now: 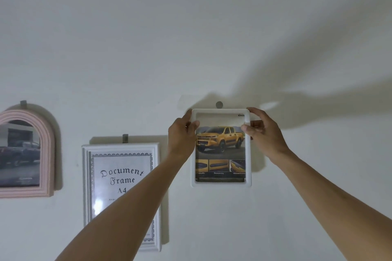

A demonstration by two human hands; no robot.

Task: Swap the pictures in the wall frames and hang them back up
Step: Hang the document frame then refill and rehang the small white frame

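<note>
Both hands, left hand [182, 133] & right hand [262, 131], pinch white frame [220, 184] top corners; prob. light, stiff, glazing fragile.

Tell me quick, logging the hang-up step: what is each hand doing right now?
Left hand: grips the upper left edge of the white frame.
Right hand: grips the frame's upper right edge.
</note>
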